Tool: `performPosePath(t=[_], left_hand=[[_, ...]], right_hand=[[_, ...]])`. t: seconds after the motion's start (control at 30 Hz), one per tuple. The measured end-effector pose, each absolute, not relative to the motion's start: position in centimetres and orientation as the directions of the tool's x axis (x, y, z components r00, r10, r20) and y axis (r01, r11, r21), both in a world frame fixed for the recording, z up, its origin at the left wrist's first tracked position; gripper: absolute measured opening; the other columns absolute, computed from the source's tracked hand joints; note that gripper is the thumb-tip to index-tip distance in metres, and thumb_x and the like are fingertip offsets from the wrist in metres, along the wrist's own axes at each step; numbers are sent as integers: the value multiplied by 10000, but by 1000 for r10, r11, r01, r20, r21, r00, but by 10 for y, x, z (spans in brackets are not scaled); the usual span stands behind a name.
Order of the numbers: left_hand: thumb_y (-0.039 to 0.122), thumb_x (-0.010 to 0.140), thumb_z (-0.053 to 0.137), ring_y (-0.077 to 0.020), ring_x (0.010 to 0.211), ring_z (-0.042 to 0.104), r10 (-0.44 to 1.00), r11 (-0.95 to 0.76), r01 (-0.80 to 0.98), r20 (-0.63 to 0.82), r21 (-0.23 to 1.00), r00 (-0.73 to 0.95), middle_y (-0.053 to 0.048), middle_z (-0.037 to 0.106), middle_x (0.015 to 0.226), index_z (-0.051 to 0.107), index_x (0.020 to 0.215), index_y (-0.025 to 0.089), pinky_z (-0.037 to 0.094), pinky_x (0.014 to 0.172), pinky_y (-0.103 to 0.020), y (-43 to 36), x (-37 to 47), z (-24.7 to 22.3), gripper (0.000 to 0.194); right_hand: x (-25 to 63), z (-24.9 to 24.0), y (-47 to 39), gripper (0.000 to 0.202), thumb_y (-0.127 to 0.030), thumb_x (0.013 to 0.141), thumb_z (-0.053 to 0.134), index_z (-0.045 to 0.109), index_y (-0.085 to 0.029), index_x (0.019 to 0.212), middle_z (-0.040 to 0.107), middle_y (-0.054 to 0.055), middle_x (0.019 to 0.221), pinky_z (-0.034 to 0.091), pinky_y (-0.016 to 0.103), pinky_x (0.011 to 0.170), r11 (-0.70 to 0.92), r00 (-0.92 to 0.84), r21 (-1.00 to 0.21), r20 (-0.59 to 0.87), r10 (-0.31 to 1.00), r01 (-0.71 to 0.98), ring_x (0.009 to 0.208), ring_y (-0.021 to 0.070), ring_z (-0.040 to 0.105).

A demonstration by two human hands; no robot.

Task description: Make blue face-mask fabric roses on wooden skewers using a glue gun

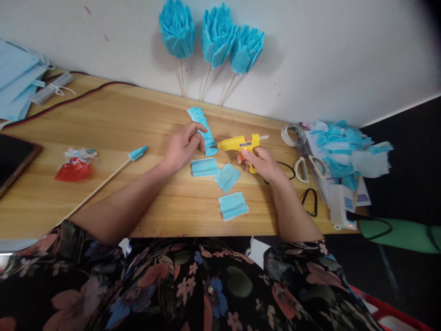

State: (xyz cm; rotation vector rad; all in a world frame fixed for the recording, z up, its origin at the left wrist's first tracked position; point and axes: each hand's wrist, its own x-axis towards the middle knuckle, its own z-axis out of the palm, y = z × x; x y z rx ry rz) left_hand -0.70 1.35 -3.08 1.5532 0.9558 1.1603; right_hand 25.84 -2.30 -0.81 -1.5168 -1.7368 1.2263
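Observation:
In my right hand point(257, 162) is a yellow glue gun point(239, 143), its nozzle pointing left at the lower end of a pleated blue strip point(207, 137) on the table. My left hand point(184, 145) is over the strip's left side, thumb and fingertips drawn together; whether they pinch anything is too small to tell. Below the strip lie three flat blue pieces: one point(204, 167) just under it, a tilted one point(228, 177) beside that, and another point(233, 205) nearer the table's front edge.
Three blue flowers point(217, 37) on sticks lean on the wall. A blue-tipped stick point(106, 180) and red wrapper point(74, 169) lie left, near masks point(17, 80) and a dark tablet point(15, 161). Scissors point(301, 169), tape point(292, 135), blue scraps point(339, 149) and a white box point(342, 206) stand right.

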Motion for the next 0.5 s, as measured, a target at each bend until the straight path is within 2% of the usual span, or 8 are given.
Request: performPosePath(t=[0.5], left_hand=[[130, 926, 433, -134, 641, 657, 939, -256, 83, 227, 963, 256, 46, 658, 637, 580, 988, 218, 533, 737, -298, 15, -8, -32, 182]], right_hand=[[255, -3, -25, 569, -746, 826, 597, 667, -191, 726, 673, 31, 753, 465, 246, 520, -41, -221, -858, -178, 959, 513, 522, 90, 550]])
